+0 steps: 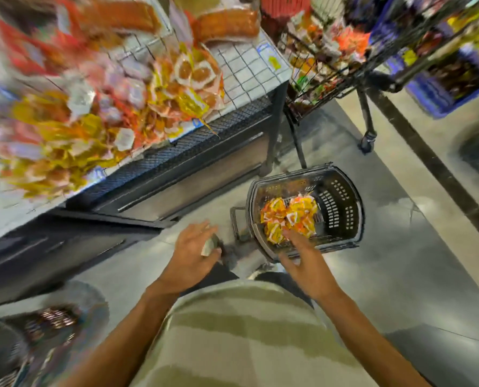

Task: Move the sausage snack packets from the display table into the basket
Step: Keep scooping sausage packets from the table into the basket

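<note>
A dark plastic basket (341,208) stands on the floor, holding a heap of yellow, orange and white sausage snack packets (288,216). My right hand (305,261) reaches over the basket's near rim with its fingers spread, the fingertips just at the heap and holding nothing. My left hand (190,252) hovers left of the basket with its fingers loosely extended; a small greyish thing (210,244) shows by its thumb, and I cannot tell whether the hand holds it. Many more packets (176,88) lie blurred on the display table (232,127) at the upper left.
Larger orange packs (227,23) lie at the back of the table's wire grid. A black wire rack on wheels (330,68) full of snacks stands right of the table. Blue crates (439,93) sit at the far right. A tub of dark items (53,319) is at the lower left.
</note>
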A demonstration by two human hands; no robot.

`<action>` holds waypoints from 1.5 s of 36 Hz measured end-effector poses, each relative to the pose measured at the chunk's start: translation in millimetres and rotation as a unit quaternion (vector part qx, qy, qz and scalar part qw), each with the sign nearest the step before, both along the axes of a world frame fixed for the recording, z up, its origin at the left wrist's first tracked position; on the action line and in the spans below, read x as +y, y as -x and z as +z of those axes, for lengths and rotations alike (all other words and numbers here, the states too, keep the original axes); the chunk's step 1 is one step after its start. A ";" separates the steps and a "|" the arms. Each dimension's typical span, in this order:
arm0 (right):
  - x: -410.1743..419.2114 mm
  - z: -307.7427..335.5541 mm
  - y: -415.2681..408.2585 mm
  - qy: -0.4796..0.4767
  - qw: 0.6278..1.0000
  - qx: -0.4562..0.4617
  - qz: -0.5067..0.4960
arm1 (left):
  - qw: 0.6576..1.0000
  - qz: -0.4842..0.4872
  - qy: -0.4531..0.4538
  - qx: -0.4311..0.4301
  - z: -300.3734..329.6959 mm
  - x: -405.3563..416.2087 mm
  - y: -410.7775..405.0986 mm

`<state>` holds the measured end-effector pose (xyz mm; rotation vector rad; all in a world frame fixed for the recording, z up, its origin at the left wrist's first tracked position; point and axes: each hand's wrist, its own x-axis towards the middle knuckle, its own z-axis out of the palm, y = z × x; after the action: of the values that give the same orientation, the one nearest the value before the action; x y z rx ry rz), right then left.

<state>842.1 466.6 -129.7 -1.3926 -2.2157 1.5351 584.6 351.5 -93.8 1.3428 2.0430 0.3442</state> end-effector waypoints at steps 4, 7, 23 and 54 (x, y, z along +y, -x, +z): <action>-11.4 15.0 4.6 0.005 1.000 0.008 0.029 | 1.000 0.029 0.008 -0.004 7.1 -12.5 1.3; -17.4 20.6 7.8 0.009 0.999 -0.003 0.047 | 0.999 0.031 0.017 -0.015 12.7 -19.9 8.9; -74.9 33.3 128.7 -0.019 0.999 -0.027 -0.004 | 0.988 0.109 -0.069 -0.083 28.8 -109.1 153.9; 4.2 73.5 424.3 -0.031 0.989 0.074 0.123 | 0.936 0.333 -0.111 -0.026 36.2 -156.9 330.2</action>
<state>417.7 470.8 -56.2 -0.9846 -2.3906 1.5684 254.3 194.6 -57.6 0.6977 2.4199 0.9188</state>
